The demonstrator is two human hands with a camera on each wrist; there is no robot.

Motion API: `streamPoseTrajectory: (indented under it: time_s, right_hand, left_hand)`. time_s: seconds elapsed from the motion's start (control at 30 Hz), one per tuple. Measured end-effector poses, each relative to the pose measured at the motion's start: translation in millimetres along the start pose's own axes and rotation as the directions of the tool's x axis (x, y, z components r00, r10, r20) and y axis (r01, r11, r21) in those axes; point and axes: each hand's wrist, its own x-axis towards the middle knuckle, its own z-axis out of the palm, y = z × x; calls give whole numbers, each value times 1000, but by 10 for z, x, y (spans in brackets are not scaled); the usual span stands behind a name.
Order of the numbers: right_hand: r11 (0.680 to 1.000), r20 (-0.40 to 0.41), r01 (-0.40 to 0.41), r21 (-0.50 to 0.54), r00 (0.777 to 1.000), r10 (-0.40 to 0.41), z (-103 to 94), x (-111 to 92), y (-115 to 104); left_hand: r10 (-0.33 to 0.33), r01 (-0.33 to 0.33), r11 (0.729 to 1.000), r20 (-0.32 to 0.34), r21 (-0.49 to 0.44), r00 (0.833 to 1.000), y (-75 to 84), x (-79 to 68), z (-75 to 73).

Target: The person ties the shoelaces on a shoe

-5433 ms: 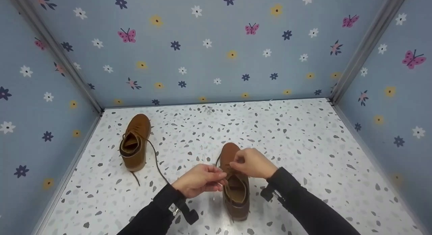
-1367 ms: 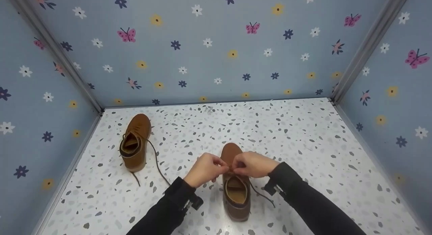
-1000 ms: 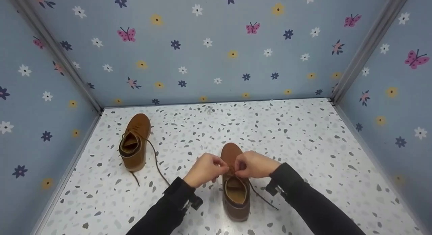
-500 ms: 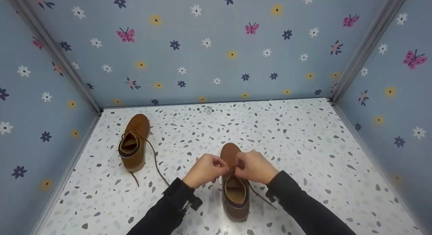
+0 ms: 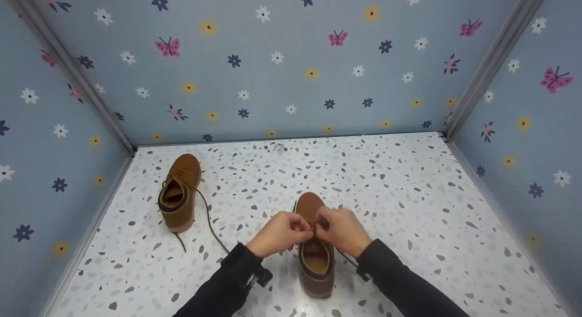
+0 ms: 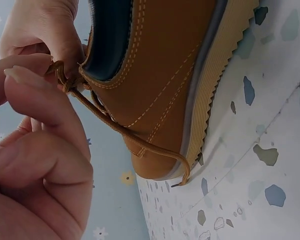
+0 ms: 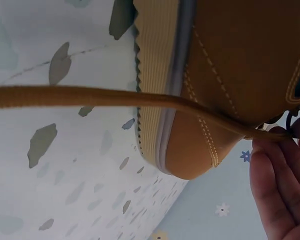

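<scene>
A brown lace-up shoe (image 5: pixel 316 285) stands on the floor, toe pointing away, between my hands. My left hand (image 5: pixel 281 233) and right hand (image 5: pixel 345 229) meet over its lacing, thumbs and index fingers pinching the shoelace. In the left wrist view, a small knot or loop of shoelace (image 6: pixel 65 85) sits at the left fingertips, and one lace end runs down the shoe's side past the sole. Another length of shoelace (image 7: pixel 90 97) crosses the right wrist view, trailing from beneath the right fingers. The fingers partly hide how the lace is looped.
A second brown shoe (image 5: pixel 184 185) stands at the left, its loose shoelace (image 5: pixel 210 219) trailing over the speckled floor (image 5: pixel 386 180). Blue flowered panels (image 5: pixel 291 44) enclose the floor at the back and both sides.
Over five seconds, my hands have come together over the lacing. In the last half second, the left fingers shifted right and slightly down; a lace end now shows left of the toe.
</scene>
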Motion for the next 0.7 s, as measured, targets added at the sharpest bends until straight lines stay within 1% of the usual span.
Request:
streamPoseTrajectory:
  time_s: [0.17, 0.23, 0.3, 0.33, 0.4, 0.43, 0.5, 0.53, 0.57, 0.6, 0.63, 0.7]
  right_hand:
    - [1000, -18, -11, -14, 1000, 11, 18, -24, 10]
    - [1000, -22, -15, -9, 1000, 14, 30, -32, 15]
    - [1000, -33, 12, 8, 999, -12, 41, -39, 29]
    - [999, -39, 34, 17, 999, -33, 46, -41, 38]
    - [996, -57, 83, 31, 995, -81, 58, -44, 59]
    - [993, -66, 110, 39, 992, -107, 63, -45, 70]
    - [987, -86, 154, 40, 985, -150, 67, -47, 86]
    - [985, -96, 167, 31, 982, -164, 71, -49, 93]
    - [983, -107, 181, 16, 978, -178, 74, -52, 100]
    - [981, -118, 195, 2, 974, -193, 75, -55, 103]
    - [978, -131, 208, -12, 969, -207, 77, -59, 108]
    - [972, -148, 233, -37, 960, -236, 81, -65, 115]
  left_hand:
    - [69, -70, 996, 15, 60, 997, -28, 1, 24]
    - [84, -85, 994, 17, 74, 996, -31, 4, 29]
    - [81, -82, 994, 10, 79, 997, -26, 7, 19]
    - [72, -71, 994, -8, 83, 997, -21, 9, 6]
    - [57, -51, 995, -76, 85, 996, -10, 19, -25]
    - [59, -48, 995, -119, 89, 991, -8, 31, -41]
    - [40, -21, 995, -198, 99, 979, 0, 61, -63]
    - [28, -5, 995, -222, 103, 975, -2, 82, -66]
    - [17, 7, 995, -228, 102, 973, -2, 104, -65]
    - [6, 17, 995, -220, 100, 975, -5, 124, -61]
    - [-15, 35, 995, -198, 95, 980, -7, 143, -55]
    - [-72, 80, 995, -132, 60, 989, -14, 174, -44]
